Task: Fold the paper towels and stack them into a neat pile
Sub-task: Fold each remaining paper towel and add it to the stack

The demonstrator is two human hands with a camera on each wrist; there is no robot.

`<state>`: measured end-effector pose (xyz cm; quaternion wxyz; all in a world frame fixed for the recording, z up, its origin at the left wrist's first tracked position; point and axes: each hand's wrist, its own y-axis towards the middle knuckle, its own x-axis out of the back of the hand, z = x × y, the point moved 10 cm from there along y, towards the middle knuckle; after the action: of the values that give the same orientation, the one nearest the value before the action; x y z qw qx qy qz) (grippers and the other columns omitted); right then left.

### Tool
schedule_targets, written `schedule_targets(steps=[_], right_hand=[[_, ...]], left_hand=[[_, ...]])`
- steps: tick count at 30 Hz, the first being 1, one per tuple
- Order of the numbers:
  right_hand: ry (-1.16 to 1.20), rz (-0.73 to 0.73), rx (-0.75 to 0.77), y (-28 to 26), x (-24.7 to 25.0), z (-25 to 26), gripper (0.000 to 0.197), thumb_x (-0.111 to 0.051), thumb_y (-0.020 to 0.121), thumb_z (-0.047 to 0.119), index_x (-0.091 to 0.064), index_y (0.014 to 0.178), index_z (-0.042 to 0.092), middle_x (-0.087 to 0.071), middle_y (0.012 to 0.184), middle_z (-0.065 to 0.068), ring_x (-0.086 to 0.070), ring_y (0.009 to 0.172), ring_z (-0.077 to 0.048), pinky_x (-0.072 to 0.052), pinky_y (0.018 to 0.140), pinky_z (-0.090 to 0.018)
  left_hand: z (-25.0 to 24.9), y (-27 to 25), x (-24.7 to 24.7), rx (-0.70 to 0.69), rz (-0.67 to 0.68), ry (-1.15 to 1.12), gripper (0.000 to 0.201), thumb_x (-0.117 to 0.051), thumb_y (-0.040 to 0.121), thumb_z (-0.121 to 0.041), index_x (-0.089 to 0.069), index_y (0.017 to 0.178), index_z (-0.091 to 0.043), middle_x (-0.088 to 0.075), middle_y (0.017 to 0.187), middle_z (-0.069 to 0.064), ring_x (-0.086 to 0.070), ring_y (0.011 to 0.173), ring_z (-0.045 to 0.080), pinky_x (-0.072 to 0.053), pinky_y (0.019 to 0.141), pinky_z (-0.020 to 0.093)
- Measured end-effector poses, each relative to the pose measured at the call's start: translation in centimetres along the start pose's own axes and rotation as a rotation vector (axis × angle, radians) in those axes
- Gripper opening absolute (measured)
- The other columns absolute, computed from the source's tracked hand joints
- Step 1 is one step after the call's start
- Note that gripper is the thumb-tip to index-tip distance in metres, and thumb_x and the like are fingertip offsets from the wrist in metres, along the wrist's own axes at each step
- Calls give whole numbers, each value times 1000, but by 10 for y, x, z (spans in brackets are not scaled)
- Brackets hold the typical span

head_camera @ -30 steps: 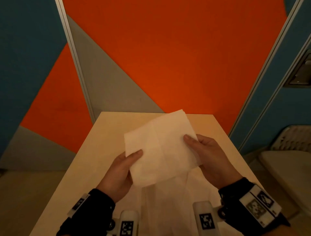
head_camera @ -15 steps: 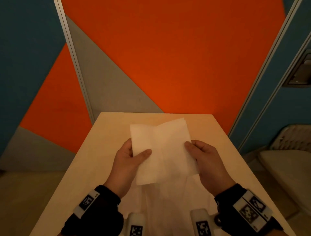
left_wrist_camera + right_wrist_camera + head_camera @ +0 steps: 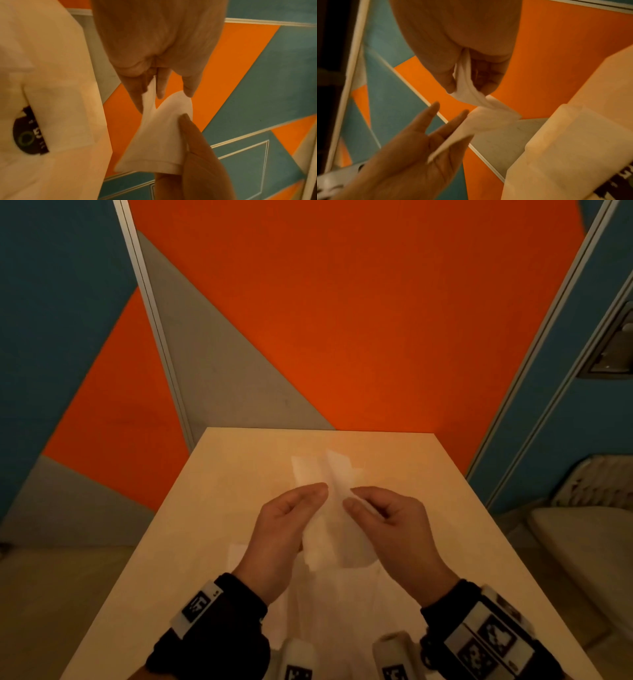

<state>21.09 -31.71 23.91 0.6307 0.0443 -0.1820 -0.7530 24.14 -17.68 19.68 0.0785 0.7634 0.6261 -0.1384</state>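
Above the pale table (image 3: 205, 529) I hold one white paper towel (image 3: 337, 474), bent double into a narrow strip. My left hand (image 3: 291, 518) holds its left side, thumb on top and fingers straight; the towel (image 3: 159, 135) runs up between those digits. My right hand (image 3: 380, 515) pinches the other half, and the towel (image 3: 467, 86) is bunched between its thumb and fingers. The two hands nearly touch. Flat, unfolded towels (image 3: 325, 607) lie on the table under my wrists, partly hidden by them.
The table's far edge meets an orange and grey wall panel (image 3: 342, 337). A pale seat (image 3: 582, 546) stands to the right of the table, by a blue wall. Bare tabletop shows to the left and beyond my hands.
The towel was spread open between my hands. Both hands have swung inward and met, bringing its two halves together into a narrow fold.
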Motion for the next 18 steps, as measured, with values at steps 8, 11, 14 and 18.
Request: schedule_targets(steps=[8, 11, 14, 18], right_hand=[[1, 26, -9, -5, -9, -9, 14, -68, 85, 4, -68, 73, 12, -65, 68, -7, -55, 61, -8, -45, 58, -21], [71, 50, -49, -5, -14, -15, 19, -68, 84, 1, -69, 70, 14, -64, 67, -9, -56, 65, -14, -47, 63, -29], [186, 59, -119, -5, -16, -19, 21, -71, 78, -4, -66, 66, 12, -60, 60, 1, -53, 58, -10, -45, 58, -24], [265, 85, -197, -7, -18, -21, 10, -67, 82, -2, -67, 72, 1, -61, 64, -4, -52, 57, -12, -43, 53, -20]], left_hand=[[0, 2, 3, -33, -85, -102, 60, -85, 49, -36, -72, 97, -3, -69, 106, 21, -63, 99, 31, -50, 94, 48], [3, 4, 8, -30, -121, -115, 63, -89, 44, -33, -73, 98, -5, -69, 108, 18, -63, 105, 34, -50, 94, 49], [2, 3, 6, -23, -116, -172, 64, -83, 46, -29, -70, 102, -1, -69, 107, 19, -67, 93, 28, -55, 79, 40], [1, 2, 2, -13, -95, -198, 69, -83, 47, -25, -66, 110, -1, -69, 108, 18, -69, 91, 30, -56, 71, 38]])
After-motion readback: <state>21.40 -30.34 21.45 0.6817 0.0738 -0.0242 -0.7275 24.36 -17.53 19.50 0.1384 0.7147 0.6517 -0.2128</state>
